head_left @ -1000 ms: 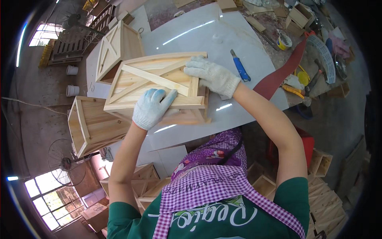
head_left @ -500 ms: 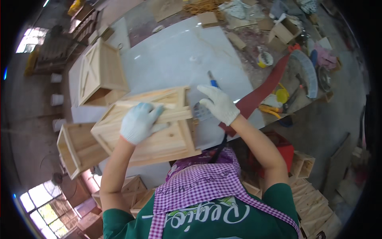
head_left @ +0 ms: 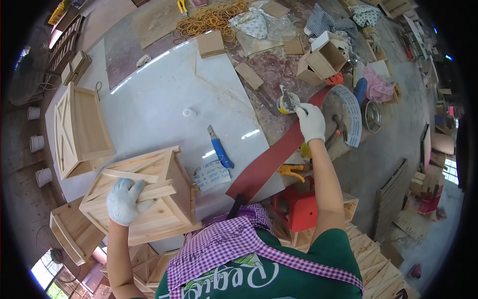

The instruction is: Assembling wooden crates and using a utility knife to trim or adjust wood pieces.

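Near left: the left hand (head_left: 127, 199) lies flat on top of a slatted wooden crate (head_left: 144, 197), which sits at the near edge of the work table (head_left: 159, 99).
Left of that crate: a second crate (head_left: 79, 130) stands on the table's left side; a third crate (head_left: 69, 231) lies lower, beyond the table's near left corner.
Centre: a utility knife (head_left: 219, 148) rests on the table, just right of the held crate, with a paper slip (head_left: 211, 174) touching its near end.
Right: the right hand (head_left: 311, 122) is at a small tin (head_left: 288, 103) by the table's right edge.
Far right: a small open box (head_left: 326, 57) sits behind the tin.
Far edge: a heap of rubber bands (head_left: 211, 20) lies behind everything.
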